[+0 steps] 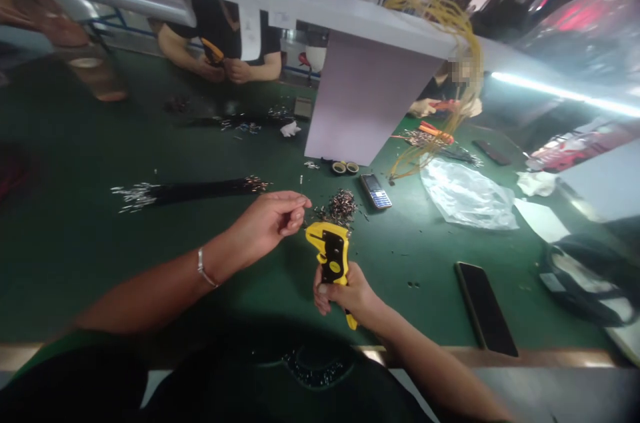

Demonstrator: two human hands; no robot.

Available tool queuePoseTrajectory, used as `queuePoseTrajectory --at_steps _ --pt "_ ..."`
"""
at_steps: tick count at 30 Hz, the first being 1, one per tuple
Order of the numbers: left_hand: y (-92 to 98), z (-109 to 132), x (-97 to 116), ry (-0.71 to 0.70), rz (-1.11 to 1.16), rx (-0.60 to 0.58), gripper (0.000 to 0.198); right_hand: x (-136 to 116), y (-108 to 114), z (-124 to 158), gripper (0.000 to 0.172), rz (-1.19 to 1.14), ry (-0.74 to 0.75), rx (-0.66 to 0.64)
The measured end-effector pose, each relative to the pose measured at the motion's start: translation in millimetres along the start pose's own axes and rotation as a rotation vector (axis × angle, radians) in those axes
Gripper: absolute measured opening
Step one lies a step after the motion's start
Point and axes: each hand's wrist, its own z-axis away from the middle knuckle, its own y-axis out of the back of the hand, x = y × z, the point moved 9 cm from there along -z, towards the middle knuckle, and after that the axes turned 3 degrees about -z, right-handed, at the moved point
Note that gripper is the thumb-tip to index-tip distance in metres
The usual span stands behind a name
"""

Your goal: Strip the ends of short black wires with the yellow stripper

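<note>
My right hand (355,293) is wrapped round the handles of a yellow and black wire stripper (334,256), its jaw end pointing up and to the left. Just left of the tool, my left hand (273,219) is closed in a pinch, thumb against fingers; whatever it may hold is too small to make out. Beyond the stripper lies a heap of small dark and coppery pieces (343,205). A bundle of black wires (200,191) with bare, shiny ends stretches across the green table (230,296), left of my left hand.
Near the heap are tape rolls (345,168) and a keypad phone (376,192). A smartphone (486,309) lies at the right front, a plastic bag (467,196) farther back. A white divider panel (365,96) and yellow wires (470,43) stand beyond. Co-workers' hands (225,69) work opposite.
</note>
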Motion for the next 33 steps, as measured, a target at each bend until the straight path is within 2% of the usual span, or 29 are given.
queuePoseTrajectory --at_steps 5,9,18,28,33 --pt "1.6 -1 2 -0.004 -0.031 0.001 0.005 -4 6 2 0.011 0.18 -0.01 0.083" --pt "0.5 1 6 -0.01 -0.065 -0.005 0.006 -4 7 3 0.012 0.311 -0.042 0.108" --pt "-1.5 4 10 -0.003 -0.082 -0.013 0.005 -12 8 2 0.015 0.516 0.068 0.136" --pt "-1.6 3 10 0.008 -0.119 -0.013 0.005 -7 12 -5 0.015 0.554 0.116 0.147" --pt "2.3 -3 5 0.004 -0.111 0.005 0.004 -3 21 -9 0.012 0.417 0.107 0.171"
